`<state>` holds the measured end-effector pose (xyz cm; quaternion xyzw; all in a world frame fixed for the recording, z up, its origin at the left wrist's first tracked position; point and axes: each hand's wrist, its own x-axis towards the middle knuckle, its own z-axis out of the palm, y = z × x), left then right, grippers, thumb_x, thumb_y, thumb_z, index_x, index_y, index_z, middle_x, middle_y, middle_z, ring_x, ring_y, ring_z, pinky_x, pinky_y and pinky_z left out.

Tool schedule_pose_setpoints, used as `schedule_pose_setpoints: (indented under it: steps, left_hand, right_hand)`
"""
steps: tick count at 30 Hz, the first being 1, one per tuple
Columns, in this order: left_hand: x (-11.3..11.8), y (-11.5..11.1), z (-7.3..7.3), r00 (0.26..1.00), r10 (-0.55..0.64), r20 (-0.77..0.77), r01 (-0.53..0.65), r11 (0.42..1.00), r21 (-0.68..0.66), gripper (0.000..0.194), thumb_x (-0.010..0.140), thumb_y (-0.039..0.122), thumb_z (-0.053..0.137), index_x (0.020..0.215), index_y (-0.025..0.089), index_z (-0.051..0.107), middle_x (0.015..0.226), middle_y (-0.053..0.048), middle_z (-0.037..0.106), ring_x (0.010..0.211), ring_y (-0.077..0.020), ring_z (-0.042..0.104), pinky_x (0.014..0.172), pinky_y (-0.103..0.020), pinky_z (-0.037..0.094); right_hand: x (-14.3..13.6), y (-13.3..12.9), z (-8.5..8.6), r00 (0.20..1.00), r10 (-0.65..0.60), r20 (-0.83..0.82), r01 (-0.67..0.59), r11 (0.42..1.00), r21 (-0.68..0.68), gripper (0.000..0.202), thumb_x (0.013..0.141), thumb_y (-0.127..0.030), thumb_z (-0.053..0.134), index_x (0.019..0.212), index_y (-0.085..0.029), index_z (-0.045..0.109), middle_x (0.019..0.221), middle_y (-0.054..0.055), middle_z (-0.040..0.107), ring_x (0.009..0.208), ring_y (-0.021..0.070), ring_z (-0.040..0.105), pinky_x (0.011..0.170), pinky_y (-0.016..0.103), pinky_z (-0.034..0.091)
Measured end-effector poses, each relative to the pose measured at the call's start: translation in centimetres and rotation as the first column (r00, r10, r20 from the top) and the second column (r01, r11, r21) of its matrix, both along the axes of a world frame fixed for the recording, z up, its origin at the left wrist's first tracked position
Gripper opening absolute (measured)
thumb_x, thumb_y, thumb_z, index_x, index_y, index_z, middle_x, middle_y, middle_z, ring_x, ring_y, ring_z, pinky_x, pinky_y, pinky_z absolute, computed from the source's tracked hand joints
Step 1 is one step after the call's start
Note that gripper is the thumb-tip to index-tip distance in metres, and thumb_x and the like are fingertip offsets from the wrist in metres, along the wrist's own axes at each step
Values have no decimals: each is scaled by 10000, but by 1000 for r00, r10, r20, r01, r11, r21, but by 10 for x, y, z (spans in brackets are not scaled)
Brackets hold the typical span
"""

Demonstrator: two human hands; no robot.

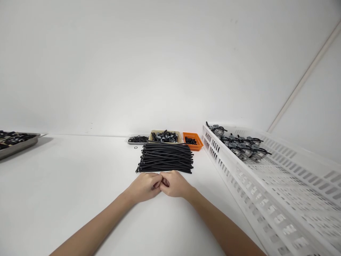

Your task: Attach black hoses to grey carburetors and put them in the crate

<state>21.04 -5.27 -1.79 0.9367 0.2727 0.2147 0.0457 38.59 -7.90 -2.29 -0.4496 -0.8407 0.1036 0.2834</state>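
My left hand (146,185) and my right hand (174,184) meet at the fingertips over the white table (74,185). Both are closed, with thumbs and fingers pressed together. Anything between the fingers is too small or hidden to name. Just beyond them lies a stack of black tubes (166,158), laid crosswise, with small fittings showing at the left ends.
Behind the tubes stand a shallow tray of black rings (138,139), a cream basket (150,137) of black and grey parts, and an orange basket (197,146). A white crate (234,170) holding assemblies (241,146) fills the right. A metal tray (21,145) is far left.
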Motion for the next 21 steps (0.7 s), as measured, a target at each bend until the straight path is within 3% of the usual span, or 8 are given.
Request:
schedule_pose_setpoints:
  steps: [21]
  left_hand:
    - [1,1,-1,1000,2,-8,-2,1000,23,201,742,148,472,615,202,325,572,38,522,509,-103,422,508,-239,255]
  right_hand:
    - [-1,0,0,1000,-6,0,6,1000,-8,145,670,-161,493,631,-207,361,575,-47,508,515,91,401,514,215,250]
